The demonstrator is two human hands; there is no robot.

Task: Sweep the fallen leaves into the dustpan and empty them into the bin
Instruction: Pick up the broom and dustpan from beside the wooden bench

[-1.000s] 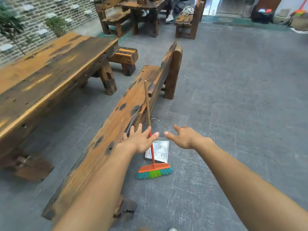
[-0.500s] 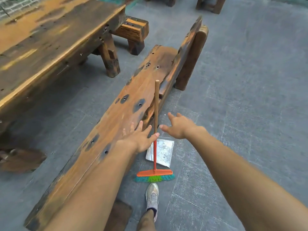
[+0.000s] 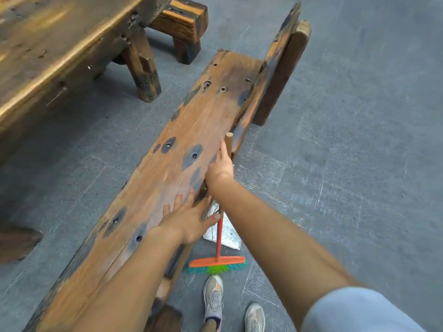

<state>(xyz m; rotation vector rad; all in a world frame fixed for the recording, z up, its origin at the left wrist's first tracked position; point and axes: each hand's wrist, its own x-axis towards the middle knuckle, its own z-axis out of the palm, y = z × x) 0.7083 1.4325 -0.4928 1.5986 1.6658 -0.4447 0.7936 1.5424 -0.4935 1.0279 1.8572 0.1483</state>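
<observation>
A broom leans upright against the side of a long wooden bench [image 3: 167, 178]. Its orange head with green and blue bristles [image 3: 217, 263] rests on the floor, and its wooden handle top [image 3: 229, 137] sticks up above my right hand. My right hand [image 3: 221, 165] is wrapped around the handle near its top, with the index finger lying along it. My left hand [image 3: 189, 221] is open with fingers spread over the bench edge, its thumb by the red lower handle. A metal dustpan [image 3: 227, 237] lies on the floor behind the broom, partly hidden by my arms. I see no leaves or bin.
A large wooden table [image 3: 60, 51] stands to the left, with a small wooden stool [image 3: 184, 22] behind it. The bench's backrest [image 3: 280, 68] rises at its far end. My two shoes [image 3: 213, 300] stand on grey floor tiles [image 3: 359, 140] just behind the broom head.
I have stepped closer and the view has tilted down. My right hand moved from beside the handle up onto it near the top. My left hand stayed open by the lower handle.
</observation>
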